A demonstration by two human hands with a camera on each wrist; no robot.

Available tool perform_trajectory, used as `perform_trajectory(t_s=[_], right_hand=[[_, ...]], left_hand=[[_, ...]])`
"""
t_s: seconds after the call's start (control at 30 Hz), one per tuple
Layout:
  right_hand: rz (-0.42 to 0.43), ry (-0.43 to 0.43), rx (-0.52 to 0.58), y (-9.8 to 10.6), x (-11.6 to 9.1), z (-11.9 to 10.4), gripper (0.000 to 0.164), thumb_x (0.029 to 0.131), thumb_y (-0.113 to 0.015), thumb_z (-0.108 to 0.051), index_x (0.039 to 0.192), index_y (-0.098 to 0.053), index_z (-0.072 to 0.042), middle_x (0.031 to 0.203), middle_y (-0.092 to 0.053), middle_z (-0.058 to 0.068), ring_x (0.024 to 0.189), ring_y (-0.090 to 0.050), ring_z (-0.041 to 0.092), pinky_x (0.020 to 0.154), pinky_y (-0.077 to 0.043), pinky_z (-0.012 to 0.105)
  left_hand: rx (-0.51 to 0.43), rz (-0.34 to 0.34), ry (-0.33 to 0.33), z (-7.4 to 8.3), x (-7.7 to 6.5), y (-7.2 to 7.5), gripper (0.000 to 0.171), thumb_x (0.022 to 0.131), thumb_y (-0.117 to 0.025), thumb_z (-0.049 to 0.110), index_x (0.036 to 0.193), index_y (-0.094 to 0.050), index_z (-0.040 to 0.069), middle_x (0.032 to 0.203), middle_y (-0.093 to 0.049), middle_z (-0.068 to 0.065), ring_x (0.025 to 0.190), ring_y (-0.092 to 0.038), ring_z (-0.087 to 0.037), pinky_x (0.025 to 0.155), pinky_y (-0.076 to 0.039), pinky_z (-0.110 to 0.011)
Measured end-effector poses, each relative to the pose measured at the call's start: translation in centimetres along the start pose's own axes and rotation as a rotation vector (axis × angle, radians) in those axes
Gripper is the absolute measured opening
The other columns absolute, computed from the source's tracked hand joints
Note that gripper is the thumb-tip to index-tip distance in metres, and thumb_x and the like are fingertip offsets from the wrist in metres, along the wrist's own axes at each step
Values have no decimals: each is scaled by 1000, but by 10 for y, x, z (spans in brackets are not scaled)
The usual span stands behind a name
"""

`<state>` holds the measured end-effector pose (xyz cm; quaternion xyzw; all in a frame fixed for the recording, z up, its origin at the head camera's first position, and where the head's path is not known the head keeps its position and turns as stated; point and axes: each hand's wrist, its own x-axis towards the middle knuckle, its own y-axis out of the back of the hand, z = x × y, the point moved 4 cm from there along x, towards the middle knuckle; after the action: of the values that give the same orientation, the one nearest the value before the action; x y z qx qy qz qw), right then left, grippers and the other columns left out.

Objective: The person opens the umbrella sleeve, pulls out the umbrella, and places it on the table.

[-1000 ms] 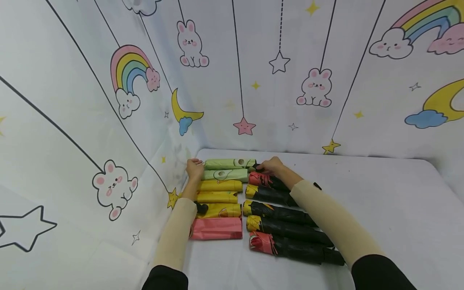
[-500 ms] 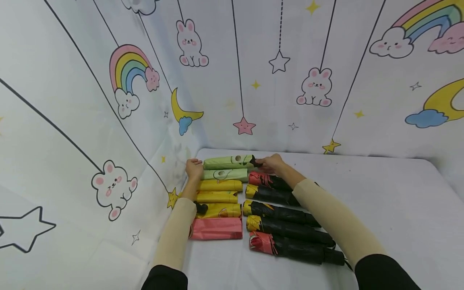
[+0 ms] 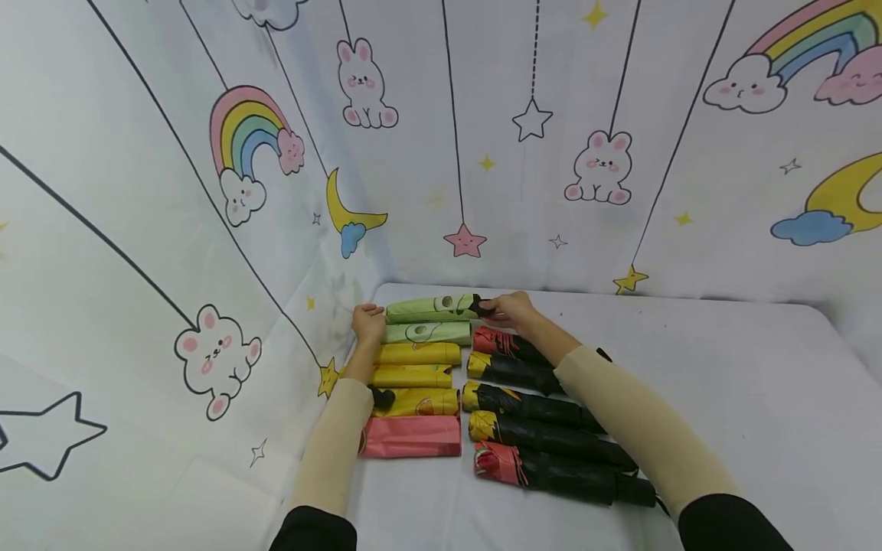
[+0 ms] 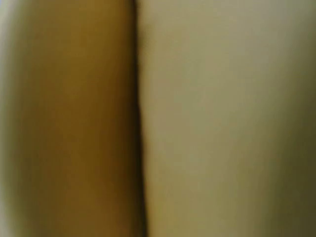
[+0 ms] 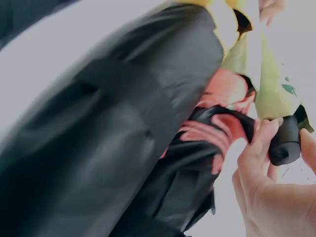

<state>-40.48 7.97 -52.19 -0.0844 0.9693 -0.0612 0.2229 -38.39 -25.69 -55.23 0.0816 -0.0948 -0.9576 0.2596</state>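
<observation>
In the head view, a green avocado-print folded umbrella [image 3: 430,308] lies at the back of the left row. My right hand [image 3: 513,309] pinches the black handle [image 5: 285,143] at its right end, thumb and fingers on either side in the right wrist view. At the umbrella's left end is my left hand [image 3: 368,323], its fingers bent; whether they grip the end is too small to tell. A second green umbrella [image 3: 427,332] lies just in front. The left wrist view shows only blurred tan and brown surfaces.
Three yellow umbrellas [image 3: 419,353] and a pink one [image 3: 411,437] continue the left row. Several black umbrellas with red or yellow ends [image 3: 551,438] form the right row, partly under my right forearm. A patterned white curtain [image 3: 524,176] borders the white table [image 3: 723,398].
My right hand has taken hold of the back green umbrella's handle; that end has risen slightly and turned, showing more of the black handle. The left hand has barely moved.
</observation>
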Motion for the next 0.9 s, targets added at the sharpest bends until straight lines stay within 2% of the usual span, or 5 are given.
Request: perform_trajectory(t_s=[0.13,0.33,0.47,0.7,0.9], right_hand=[[-8,17,6,-1,-5,-3,53,94,-75,-2,140,-52,9,128,-62,24,85,-75,24,108,-50,51],[2,44,-7,3,-8,-6,64,93,-76,-3,148,-46,7,132,-61,24,85,-74,24,105,-53,49],[14,46,-3,7,-9,-7,68,92,-78,-5,150,-43,6,129,-61,22,84,-74,23,101,-56,46],[25,30,2,10,-8,-7,58,92,-79,-7,142,-51,6,119,-67,20,84,-75,23,105,-54,47],[32,23,-1,14,-10,-9,51,92,-79,-8,136,-56,6,118,-68,21,93,-76,28,92,-61,38]], left_hand=[[-19,-1,5,0,-1,1,35,98,-53,-10,133,-53,-5,128,-66,-22,121,-59,-38,97,-53,-47],[-26,5,6,4,-2,2,39,98,-56,-9,137,-53,-7,128,-68,-22,121,-60,-38,100,-54,-47],[-28,12,6,5,-3,2,37,98,-58,-9,135,-55,-5,127,-68,-21,120,-62,-37,98,-55,-45],[-36,10,11,7,-5,3,35,99,-59,-7,133,-55,-4,126,-68,-20,119,-63,-35,99,-55,-45],[-34,19,0,9,-8,5,38,100,-59,-6,138,-53,-6,128,-67,-21,120,-62,-36,101,-54,-45]])
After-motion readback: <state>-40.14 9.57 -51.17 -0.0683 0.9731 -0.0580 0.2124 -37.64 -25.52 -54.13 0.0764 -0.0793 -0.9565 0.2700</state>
